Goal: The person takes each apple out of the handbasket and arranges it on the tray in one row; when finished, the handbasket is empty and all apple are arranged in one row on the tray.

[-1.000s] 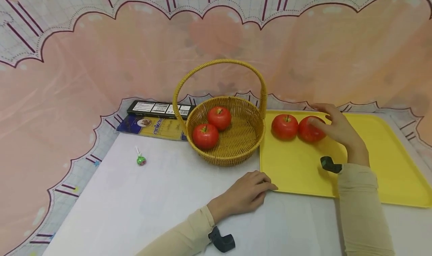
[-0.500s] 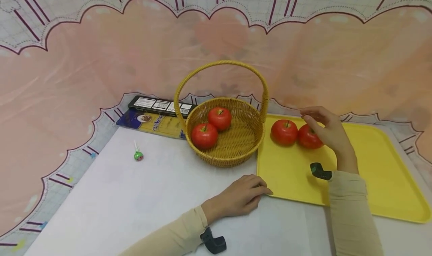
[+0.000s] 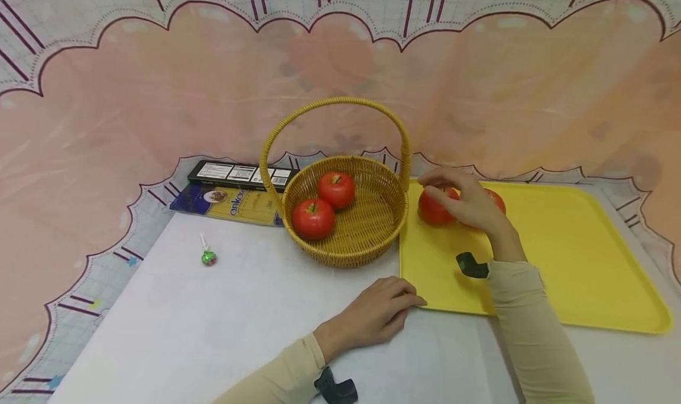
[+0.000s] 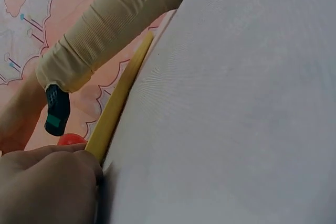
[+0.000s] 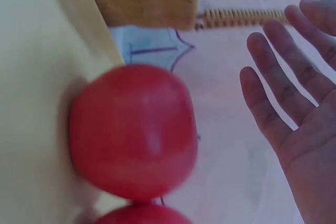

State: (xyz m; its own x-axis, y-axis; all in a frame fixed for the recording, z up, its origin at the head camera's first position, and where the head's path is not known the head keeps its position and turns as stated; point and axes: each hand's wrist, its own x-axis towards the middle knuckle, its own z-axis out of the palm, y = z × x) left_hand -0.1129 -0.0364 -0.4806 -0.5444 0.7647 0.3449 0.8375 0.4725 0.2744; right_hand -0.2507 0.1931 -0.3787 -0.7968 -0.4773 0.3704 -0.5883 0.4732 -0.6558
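White table (image 3: 239,309): right hand (image 3: 473,200), spread and empty, hovers at the left apple (image 3: 432,215) on the tray (image 3: 574,262), seemingly mid-reach; gripping calls for curling inward. Left hand (image 3: 375,312) touches the near-left corner, grip unclear.

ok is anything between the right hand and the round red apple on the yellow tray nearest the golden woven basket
Nothing visible: the right wrist view shows a bare gap between the right hand and the round red apple. The second red apple sits beside it, on the side away from the basket, so not in between.
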